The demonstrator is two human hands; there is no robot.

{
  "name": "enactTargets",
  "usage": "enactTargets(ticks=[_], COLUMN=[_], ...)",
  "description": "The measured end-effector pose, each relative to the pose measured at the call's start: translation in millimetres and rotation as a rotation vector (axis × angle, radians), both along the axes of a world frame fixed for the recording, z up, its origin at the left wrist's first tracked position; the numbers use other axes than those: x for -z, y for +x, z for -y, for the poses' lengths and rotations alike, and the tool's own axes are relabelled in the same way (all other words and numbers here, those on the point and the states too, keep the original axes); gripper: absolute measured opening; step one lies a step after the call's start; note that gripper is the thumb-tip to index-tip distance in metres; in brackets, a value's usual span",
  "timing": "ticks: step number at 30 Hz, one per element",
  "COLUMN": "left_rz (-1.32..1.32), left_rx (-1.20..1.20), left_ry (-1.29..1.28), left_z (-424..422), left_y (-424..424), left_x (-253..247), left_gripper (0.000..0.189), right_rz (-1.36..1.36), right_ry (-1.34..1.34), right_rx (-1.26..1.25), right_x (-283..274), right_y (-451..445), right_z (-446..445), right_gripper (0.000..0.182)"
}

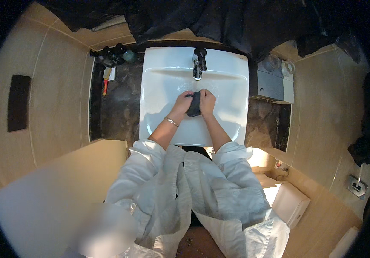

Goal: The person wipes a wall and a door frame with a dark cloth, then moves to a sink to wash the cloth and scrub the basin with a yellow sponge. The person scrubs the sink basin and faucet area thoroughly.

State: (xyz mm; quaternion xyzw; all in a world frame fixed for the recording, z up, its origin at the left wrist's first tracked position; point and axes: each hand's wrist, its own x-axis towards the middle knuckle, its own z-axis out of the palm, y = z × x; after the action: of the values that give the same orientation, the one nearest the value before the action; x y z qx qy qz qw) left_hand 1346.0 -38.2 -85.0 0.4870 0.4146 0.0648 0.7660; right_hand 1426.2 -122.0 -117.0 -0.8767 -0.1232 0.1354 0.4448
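Observation:
A small dark grey cloth (194, 104) is held between both hands over the basin of a white ceramic sink (159, 96). My left hand (183, 103) grips its left side, and my right hand (207, 100) has its right edge. Just beyond my fingers stands a chrome faucet (199, 63), its spout pointing down toward them. Ripples below the spout show water in the basin. The fingers partly cover the cloth, so its full shape is hidden.
Dark bottles (110, 56) and a brush with a red-tipped handle (106, 82) sit on the dark stone counter (120, 106) at left. To the right are a grey box (270, 84) and glass jars (272, 63). A toilet tank (290, 204) stands behind on the right. Black fabric (197, 19) hangs above.

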Motion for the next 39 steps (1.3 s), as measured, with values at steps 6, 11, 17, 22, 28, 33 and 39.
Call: enactTargets(ticks=[6,11,17,22,28,33,39], left_rz=[0.490,0.101,0.010,-0.118,-0.122,-0.198,0.011], left_rx=[-0.183,-0.008,-0.015,0.160,0.362,0.460,0.364], left_ry=[-0.619,0.166,0.542,0.563,0.422,0.531,0.569], left_z=[-28,-19,-27,-40,-54,-54,-36], left_y=[-40,-31,-33,-47,-87,-116,-55], left_x=[44,32,34,28,-19,14,-17], left_gripper=[0.016,0.025,0.033,0.044,0.065,0.063,0.059], right_rz=[0.011,-0.011,-0.045,-0.034,-0.068,-0.116,-0.387], right_ry=[0.332,-0.145,0.260,0.226,-0.233,-0.132,0.155], right_rx=[-0.282,-0.148,0.004,-0.129,-0.478,-0.351,-0.498], right_x=[-58,19,-9,6,80,65,17], right_y=[-71,-25,42,49,23,2,12], right_z=[-27,-12,17,7,17,14,-3], right_gripper=[0.023,0.031,0.020,0.018,0.019,0.021,0.041])
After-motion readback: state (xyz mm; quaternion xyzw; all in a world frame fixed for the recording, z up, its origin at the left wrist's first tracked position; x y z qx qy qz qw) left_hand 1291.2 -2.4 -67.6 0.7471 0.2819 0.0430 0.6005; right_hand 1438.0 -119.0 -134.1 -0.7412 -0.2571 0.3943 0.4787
